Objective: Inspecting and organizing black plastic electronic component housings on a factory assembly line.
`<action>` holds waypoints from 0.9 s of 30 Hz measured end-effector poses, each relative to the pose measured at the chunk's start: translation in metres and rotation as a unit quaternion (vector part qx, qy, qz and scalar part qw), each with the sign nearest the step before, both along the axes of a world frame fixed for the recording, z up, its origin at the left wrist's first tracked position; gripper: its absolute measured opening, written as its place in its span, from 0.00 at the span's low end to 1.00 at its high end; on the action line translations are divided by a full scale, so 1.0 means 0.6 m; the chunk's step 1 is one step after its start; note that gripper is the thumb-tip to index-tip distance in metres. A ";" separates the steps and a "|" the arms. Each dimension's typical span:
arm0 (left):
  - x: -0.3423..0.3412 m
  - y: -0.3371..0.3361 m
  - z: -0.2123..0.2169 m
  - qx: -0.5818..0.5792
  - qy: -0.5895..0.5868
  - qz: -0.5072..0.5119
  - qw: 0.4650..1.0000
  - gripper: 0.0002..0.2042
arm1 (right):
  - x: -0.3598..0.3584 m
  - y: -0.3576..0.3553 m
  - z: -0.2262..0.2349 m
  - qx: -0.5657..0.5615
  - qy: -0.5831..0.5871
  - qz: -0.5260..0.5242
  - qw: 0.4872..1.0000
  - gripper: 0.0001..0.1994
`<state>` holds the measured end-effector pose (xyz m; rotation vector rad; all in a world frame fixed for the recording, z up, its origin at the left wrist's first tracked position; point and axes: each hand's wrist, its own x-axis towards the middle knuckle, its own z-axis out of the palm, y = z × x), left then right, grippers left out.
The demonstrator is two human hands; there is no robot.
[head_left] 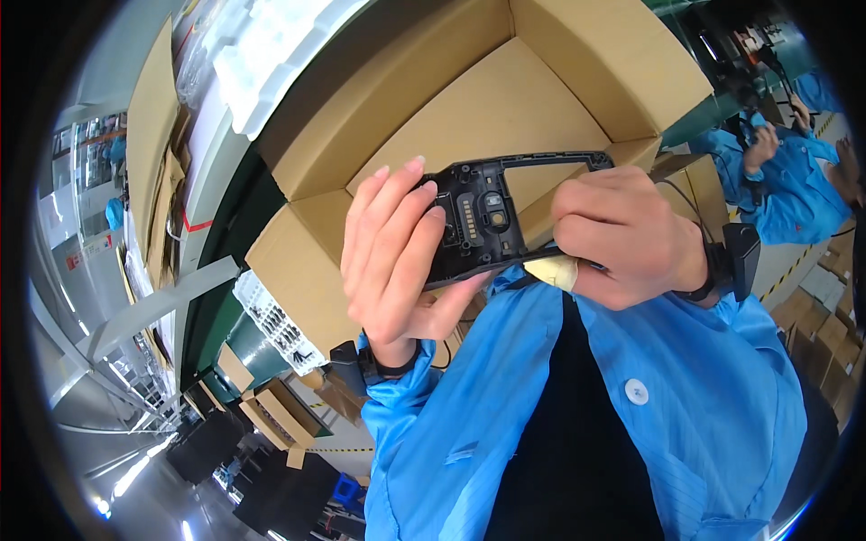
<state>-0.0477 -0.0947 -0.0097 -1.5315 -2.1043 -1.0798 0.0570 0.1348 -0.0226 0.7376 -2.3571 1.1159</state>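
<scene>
A black plastic device housing [488,222], with a rectangular opening at one end and a row of gold contacts, is held up in front of my chest. My left hand [397,257] grips its left end, fingers across the face and thumb along the lower edge. At the right end, my right hand [627,236] is closed around the frame beside the opening. A pale yellow piece [552,271] shows under the right-hand fingers; whether they hold it I cannot tell. Behind the housing stands an open cardboard box [487,108].
A white tray with small black parts [281,323] lies left of the box. Clear plastic trays [271,54] are at the upper left. A person in blue [776,171] works at the far right, and stacked cartons [816,334] stand below.
</scene>
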 end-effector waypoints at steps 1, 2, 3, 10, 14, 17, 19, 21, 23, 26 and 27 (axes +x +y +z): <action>-0.003 0.002 -0.005 0.001 -0.001 -0.002 1.000 0.22 | 0.001 -0.001 0.006 -0.026 -0.013 -0.011 1.000 0.11; -0.008 0.004 -0.011 0.011 0.002 -0.006 1.000 0.22 | 0.002 -0.003 0.009 -0.052 -0.025 -0.022 0.998 0.11; -0.011 0.007 -0.014 0.021 0.005 -0.009 1.000 0.21 | 0.005 -0.005 0.013 -0.051 -0.028 -0.022 0.998 0.11; -0.020 0.020 -0.004 0.036 0.039 -0.046 0.997 0.21 | 0.013 -0.005 0.022 -0.056 -0.007 -0.055 0.997 0.18; -0.004 0.021 0.009 0.022 0.035 -0.028 0.999 0.20 | 0.016 -0.003 0.020 -0.051 -0.011 -0.023 0.998 0.22; 0.009 0.011 0.016 0.015 0.035 -0.019 0.999 0.21 | 0.012 0.001 0.026 -0.035 -0.011 0.000 0.999 0.23; 0.013 0.011 0.017 0.022 0.038 -0.001 0.999 0.22 | 0.014 -0.007 0.024 -0.042 -0.002 -0.014 0.999 0.20; 0.010 0.009 0.020 0.032 0.043 -0.010 0.998 0.22 | 0.013 -0.016 0.020 -0.052 0.007 -0.023 0.998 0.17; 0.010 0.011 0.021 0.040 0.050 -0.014 0.998 0.21 | 0.011 -0.022 0.017 -0.132 0.031 -0.034 0.990 0.15; 0.007 0.018 0.026 0.083 0.079 0.027 0.993 0.17 | 0.004 -0.020 0.019 -0.145 0.030 -0.005 0.989 0.14; 0.006 0.017 0.029 0.074 0.076 0.027 0.994 0.17 | 0.004 -0.022 0.017 -0.145 0.030 -0.004 0.989 0.14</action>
